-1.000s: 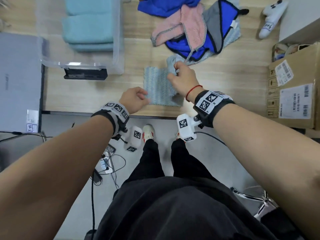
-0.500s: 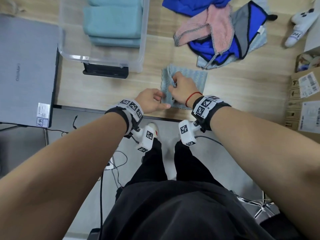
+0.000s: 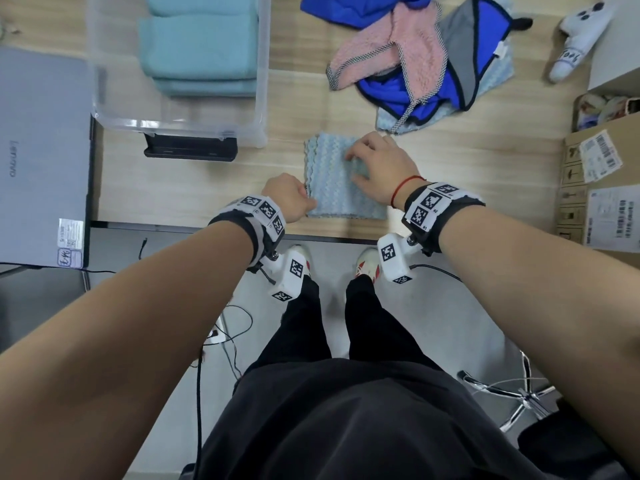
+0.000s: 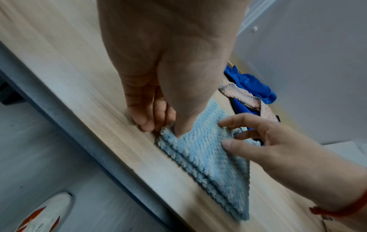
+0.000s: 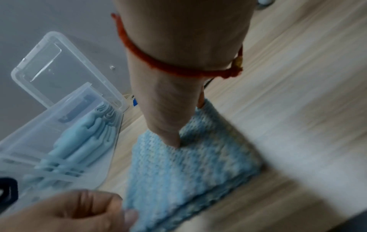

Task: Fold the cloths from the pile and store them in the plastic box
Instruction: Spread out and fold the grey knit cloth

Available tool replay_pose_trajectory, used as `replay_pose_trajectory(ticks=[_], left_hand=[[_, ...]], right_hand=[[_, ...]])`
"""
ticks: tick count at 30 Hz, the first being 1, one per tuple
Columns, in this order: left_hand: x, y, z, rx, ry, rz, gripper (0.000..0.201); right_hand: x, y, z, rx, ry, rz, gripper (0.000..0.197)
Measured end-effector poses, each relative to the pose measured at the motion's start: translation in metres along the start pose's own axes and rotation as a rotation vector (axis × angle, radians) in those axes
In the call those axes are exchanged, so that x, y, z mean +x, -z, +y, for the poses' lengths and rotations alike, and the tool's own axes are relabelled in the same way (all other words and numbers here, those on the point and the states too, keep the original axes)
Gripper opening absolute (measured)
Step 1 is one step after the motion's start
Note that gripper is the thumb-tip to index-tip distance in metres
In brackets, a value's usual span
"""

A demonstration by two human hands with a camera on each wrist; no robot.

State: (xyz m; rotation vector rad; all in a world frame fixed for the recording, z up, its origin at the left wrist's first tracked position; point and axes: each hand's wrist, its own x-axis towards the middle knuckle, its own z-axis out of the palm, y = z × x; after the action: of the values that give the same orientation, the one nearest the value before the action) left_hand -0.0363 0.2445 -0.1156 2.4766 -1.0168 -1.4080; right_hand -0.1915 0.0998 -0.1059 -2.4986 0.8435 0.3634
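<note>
A folded light blue cloth [image 3: 332, 188] [image 4: 200, 150] [image 5: 186, 169] lies near the table's front edge. My left hand [image 3: 292, 199] [image 4: 164, 125] pinches its near left corner, thumb on top and fingers curled under the edge. My right hand [image 3: 377, 164] [image 4: 256, 139] rests on the cloth's right part with spread fingers, its thumb [image 5: 170, 138] pressing into the pile. The clear plastic box [image 3: 264, 74] [image 5: 65, 125] stands at the back left and holds folded teal cloths [image 3: 201, 46]. The cloth pile [image 3: 415, 64], pink, blue and grey, lies at the back right.
A grey closed laptop [image 3: 41, 150] sits at the left. A black block [image 3: 190, 152] lies in front of the box. Cardboard boxes [image 3: 606, 188] stand at the right edge, with a white toy [image 3: 575, 39] behind them. A chair base [image 3: 512, 393] is on the floor.
The right hand carried the cloth's far edge over toward the left hand, folding it, then let go and slid right to rest on top. The left hand kept its pinch.
</note>
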Motion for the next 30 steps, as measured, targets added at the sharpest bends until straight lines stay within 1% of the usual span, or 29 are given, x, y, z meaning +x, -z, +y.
replay_pose_trajectory(ticks=[2, 4, 7, 8, 9, 10, 12, 14, 16, 17, 18, 20, 22, 24, 27, 30], left_hand=[[-0.001, 0.002, 0.004, 0.051, 0.003, 0.031, 0.021], [-0.001, 0.005, 0.009, 0.065, 0.002, 0.093, 0.016], [0.000, 0.010, 0.022, 0.028, -0.015, 0.257, 0.021], [-0.001, 0.011, 0.028, 0.012, -0.050, 0.301, 0.021], [-0.002, 0.010, 0.034, -0.014, -0.104, 0.314, 0.020], [-0.004, 0.009, 0.041, -0.049, -0.173, 0.287, 0.018], [-0.008, 0.001, 0.055, -0.064, -0.313, 0.143, 0.020], [-0.014, -0.008, 0.064, 0.029, -0.389, -0.015, 0.023], [-0.017, -0.018, 0.064, 0.188, -0.425, -0.101, 0.027], [-0.018, -0.023, 0.062, 0.244, -0.434, -0.111, 0.031], [-0.019, -0.026, 0.059, 0.270, -0.437, -0.105, 0.035], [-0.019, -0.029, 0.054, 0.275, -0.446, -0.083, 0.040], [-0.018, -0.032, 0.054, 0.297, -0.472, -0.080, 0.043], [-0.019, -0.032, 0.055, 0.330, -0.502, -0.081, 0.048], [-0.023, -0.031, 0.055, 0.359, -0.518, -0.064, 0.058], [-0.027, -0.032, 0.056, 0.421, -0.533, -0.064, 0.068]], right_hand=[[-0.009, 0.000, 0.006, -0.058, -0.022, -0.033, 0.041], [-0.021, -0.002, 0.007, -0.042, -0.091, -0.034, 0.044], [-0.039, -0.006, 0.009, 0.009, -0.256, -0.043, 0.050], [-0.045, -0.007, 0.010, 0.014, -0.312, -0.065, 0.053], [-0.050, -0.008, 0.011, 0.009, -0.360, -0.089, 0.056], [-0.055, -0.008, 0.011, -0.005, -0.396, -0.110, 0.058], [-0.064, -0.008, 0.014, -0.037, -0.435, -0.120, 0.060], [-0.071, -0.008, 0.017, -0.045, -0.405, -0.080, 0.055], [-0.075, -0.009, 0.021, 0.016, -0.271, -0.016, 0.048], [-0.077, -0.010, 0.023, 0.049, -0.176, -0.014, 0.045], [-0.079, -0.012, 0.024, 0.055, -0.083, -0.043, 0.046], [-0.085, -0.018, 0.023, -0.031, 0.030, -0.144, 0.055], [-0.091, -0.025, 0.023, -0.134, 0.046, -0.178, 0.063], [-0.093, -0.029, 0.023, -0.160, 0.043, -0.130, 0.055], [-0.091, -0.024, 0.023, -0.107, 0.038, -0.096, 0.037], [-0.087, -0.015, 0.024, -0.036, 0.036, -0.096, 0.031]])
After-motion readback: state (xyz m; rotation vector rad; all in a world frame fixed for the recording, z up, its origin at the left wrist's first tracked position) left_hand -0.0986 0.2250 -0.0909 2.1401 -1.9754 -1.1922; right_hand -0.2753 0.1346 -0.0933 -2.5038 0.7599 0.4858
